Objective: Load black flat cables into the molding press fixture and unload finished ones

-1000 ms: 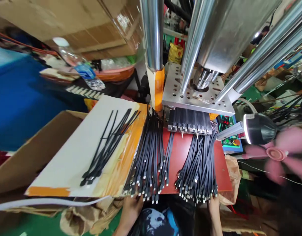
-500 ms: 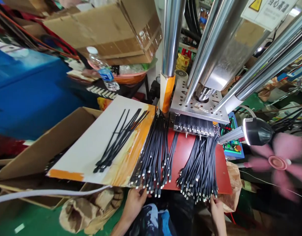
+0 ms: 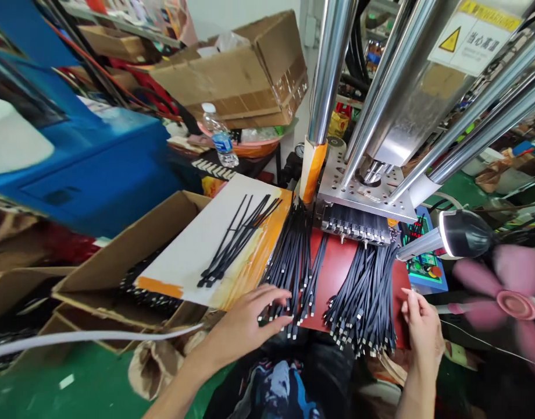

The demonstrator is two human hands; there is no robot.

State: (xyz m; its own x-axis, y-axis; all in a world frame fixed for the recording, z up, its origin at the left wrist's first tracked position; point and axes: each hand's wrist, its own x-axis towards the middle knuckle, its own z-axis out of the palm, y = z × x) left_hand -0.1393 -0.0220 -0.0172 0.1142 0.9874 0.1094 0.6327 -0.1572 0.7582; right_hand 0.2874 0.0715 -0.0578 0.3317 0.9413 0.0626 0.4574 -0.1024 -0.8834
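Observation:
Two piles of black cables with metal tips lie on a red board [image 3: 335, 273] in front of a press. My left hand [image 3: 245, 320] rests with fingers spread on the tip ends of the left pile [image 3: 293, 262]. My right hand [image 3: 420, 329] stands at the right edge of the right pile [image 3: 366, 297], fingers loosely curled and touching the outermost cables; I cannot make out a grip. A smaller bunch of black cables [image 3: 236, 241] lies on a white and orange sheet [image 3: 198, 250] to the left.
The press has chrome columns [image 3: 332, 70] and a perforated metal plate [image 3: 372, 192] over a row of clamped cable ends [image 3: 359, 224]. Open cardboard box [image 3: 119, 262] left, lamp [image 3: 462, 233] and spinning pink fan [image 3: 509, 302] right, water bottle [image 3: 219, 139] behind.
Both hands have come up from below the board's front edge onto the cable piles. The camera has tilted, so the whole scene sits higher and farther right.

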